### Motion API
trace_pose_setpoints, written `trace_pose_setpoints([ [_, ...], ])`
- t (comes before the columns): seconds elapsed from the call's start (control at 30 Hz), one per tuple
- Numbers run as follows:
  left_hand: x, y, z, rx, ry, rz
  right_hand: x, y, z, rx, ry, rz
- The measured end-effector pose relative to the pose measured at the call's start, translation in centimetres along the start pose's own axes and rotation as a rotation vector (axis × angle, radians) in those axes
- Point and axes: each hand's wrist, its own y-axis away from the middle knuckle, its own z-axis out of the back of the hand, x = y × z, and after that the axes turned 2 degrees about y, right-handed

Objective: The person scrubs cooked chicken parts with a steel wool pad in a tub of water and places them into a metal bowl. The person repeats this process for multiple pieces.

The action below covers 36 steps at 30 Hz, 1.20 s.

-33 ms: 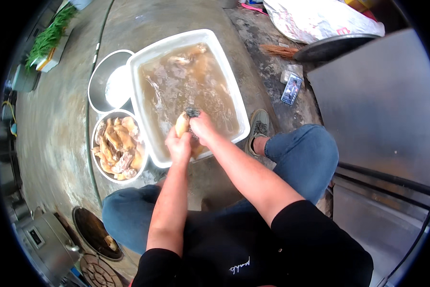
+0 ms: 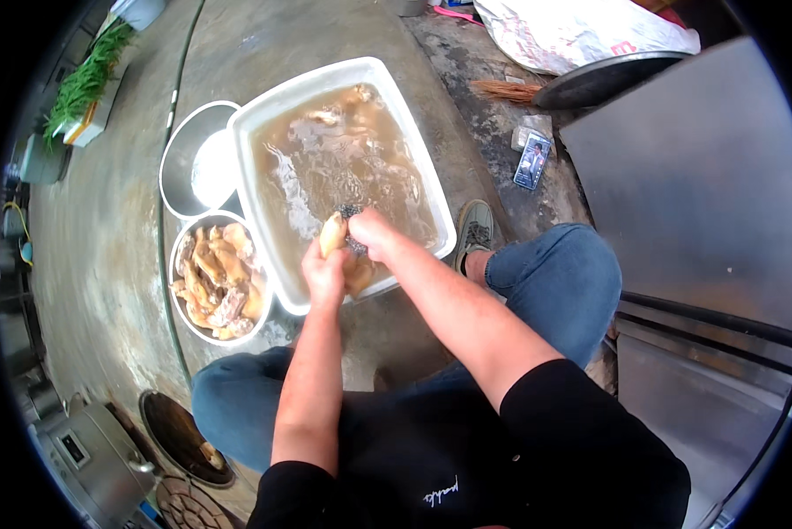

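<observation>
- Left hand (image 2: 323,275) grips a pale yellowish piece of meat (image 2: 331,234), fingers wrapped round its lower end, held just above the near edge of the white tub (image 2: 253,115).
- Right hand (image 2: 371,233) is closed on a dark scouring pad (image 2: 350,214), pressed against the top of the piece; looks like scrubbing, a judgement only.
- The person squats on the wet concrete floor (image 2: 105,264), knees either side of the tub.
- Tub holds murky brown water (image 2: 343,167) with more pieces showing at the far end and just under the hands; how many sit below the surface cannot be told.
- Round metal bowl (image 2: 184,256) touching the tub's left side is heaped with similar pale pieces (image 2: 215,278); likely the finished lot.
- Second metal bowl (image 2: 180,159) behind it holds something white, too small to identify.
- Progress guess: well into it, a full bowl done, one piece in hand, an unknown number left soaking.
- A phone (image 2: 531,161) lies on the floor to the right, well apart from the tub.
</observation>
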Motion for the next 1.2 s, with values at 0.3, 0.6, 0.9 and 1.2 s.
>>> trace_pose_setpoints([
  [0.3,-0.8,0.2,-0.4,-0.076,0.513,0.140,1.5,6.0,-1.2,0.114,-0.002,0.298],
  [0.6,-1.2,0.1,-0.7,0.002,0.004,0.020,-0.2,2.0,-0.3,0.028,-0.230,0.158],
  [0.9,-1.6,-1.2,0.6,0.049,0.414,0.138,2.7,1.8,1.8,0.097,-0.366,-0.021],
  [1.2,-1.2,-0.4,-0.5,-0.132,0.300,0.034,0.5,4.8,-1.1,0.015,0.067,0.325],
])
